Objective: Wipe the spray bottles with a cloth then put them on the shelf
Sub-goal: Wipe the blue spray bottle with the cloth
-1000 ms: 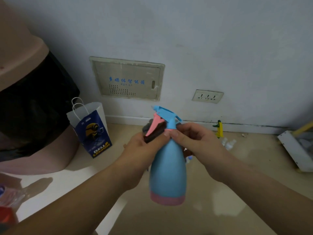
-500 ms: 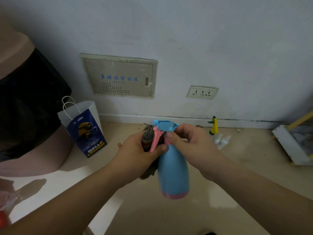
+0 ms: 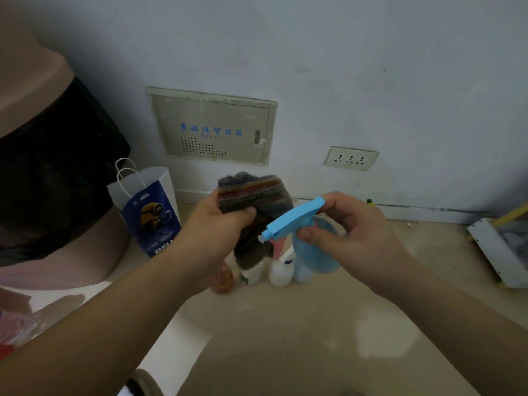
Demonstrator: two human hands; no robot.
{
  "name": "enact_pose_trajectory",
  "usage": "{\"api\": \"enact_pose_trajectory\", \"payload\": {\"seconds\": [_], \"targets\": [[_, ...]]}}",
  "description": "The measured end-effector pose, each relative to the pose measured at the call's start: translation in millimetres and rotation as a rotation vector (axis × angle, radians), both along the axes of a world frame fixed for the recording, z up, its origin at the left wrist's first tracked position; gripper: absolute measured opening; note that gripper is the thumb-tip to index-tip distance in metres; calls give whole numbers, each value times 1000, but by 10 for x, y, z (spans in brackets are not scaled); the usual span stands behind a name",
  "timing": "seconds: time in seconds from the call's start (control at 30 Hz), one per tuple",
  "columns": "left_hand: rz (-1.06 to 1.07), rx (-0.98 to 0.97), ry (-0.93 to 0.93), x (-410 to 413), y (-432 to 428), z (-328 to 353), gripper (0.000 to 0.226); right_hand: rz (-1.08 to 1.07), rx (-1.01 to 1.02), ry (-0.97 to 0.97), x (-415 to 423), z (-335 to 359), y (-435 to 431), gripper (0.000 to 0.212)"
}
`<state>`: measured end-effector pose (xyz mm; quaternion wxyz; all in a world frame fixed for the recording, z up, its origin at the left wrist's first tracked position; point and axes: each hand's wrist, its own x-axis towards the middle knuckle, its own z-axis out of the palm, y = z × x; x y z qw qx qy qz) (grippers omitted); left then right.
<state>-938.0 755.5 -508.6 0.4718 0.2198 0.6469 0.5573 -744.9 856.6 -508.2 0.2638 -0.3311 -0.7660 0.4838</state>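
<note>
My right hand [image 3: 354,238] grips a light blue spray bottle [image 3: 314,252] by its neck, tilted so the blue nozzle head [image 3: 291,218] points left toward me and the pink trigger hangs below. My left hand [image 3: 211,232] holds a dark striped cloth [image 3: 251,195], bunched beside the nozzle and draping down. On the floor under my hands stand several other bottles: a white one [image 3: 281,271], a white one with a label [image 3: 251,274], a pale blue one [image 3: 303,272] and an amber one [image 3: 224,278], partly hidden.
A white and blue paper bag [image 3: 148,212] stands by the wall at left, next to a large pink bin with a black liner [image 3: 57,172]. A wall panel [image 3: 214,130] and socket [image 3: 351,158] sit behind. A white dustpan [image 3: 497,250] lies at right.
The bottle has tipped from upright to lying forward, nozzle toward me. My left hand has lifted the cloth off the trigger to beside the nozzle. Bottles on the floor have come into view.
</note>
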Motion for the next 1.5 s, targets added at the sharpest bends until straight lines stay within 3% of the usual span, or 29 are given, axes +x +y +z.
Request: {"api": "enact_pose_trajectory", "payload": {"seconds": [0.23, 0.3, 0.37, 0.5, 0.57, 0.63, 0.7, 0.77, 0.83, 0.87, 0.93, 1.03, 1.2, 1.27, 1.33, 1.43, 1.5], "targets": [[27, 67, -330, 50, -27, 81, 25, 57, 286, -146, 6, -31, -7, 33], [-5, 90, -327, 63, -32, 109, 24, 89, 301, -173, -9, -25, 2, 35], [-101, 132, -132, 82, -57, 136, 25, 106, 299, -170, -31, -14, 2, 31], [-512, 283, 491, 266, -209, 123, 38, 51, 235, -207, -67, -85, 2, 17], [-463, 290, 460, 318, -218, 89, 44, 65, 225, -241, -77, -136, -7, 12], [-337, 252, 408, 327, -160, 27, 29, 93, 248, -252, -85, -141, -25, 13], [-323, 215, 687, 307, -87, -41, 19, 141, 266, -245, -91, -119, -60, 18], [-407, 190, 990, 280, -65, -97, 30, 188, 232, -225, -88, -87, -95, 33], [-458, 101, 1086, 270, -51, -82, 40, 186, 180, -227, -83, -110, -89, 37], [-461, 34, 1125, 273, -34, -83, 42, 188, 161, -231, -92, -142, -81, 28], [-471, -154, 1060, 242, 39, -92, 49, 207, 134, -291, -135, -242, -78, 14], [-445, -288, 799, 187, 133, -149, 62, 201, 124, -383, -202, -336, -112, 12], [-493, 7, 893, 244, 94, -178, 16, 180, 100, -346, -181, -220, 81, 20], [-557, 125, 833, 233, 89, -189, 30, 166, 124, -365, -132, -211, 159, 17], [-564, 116, 786, 254, 81, -233, 38, 157, 122, -366, -109, -244, 196, 17], [-435, -11, 901, 294, 171, -281, 19, 141, 48, -333, -124, -280, 171, 21], [-386, -179, 927, 248, 257, -251, 42, 160, 23, -348, -163, -317, 131, 14]]}}
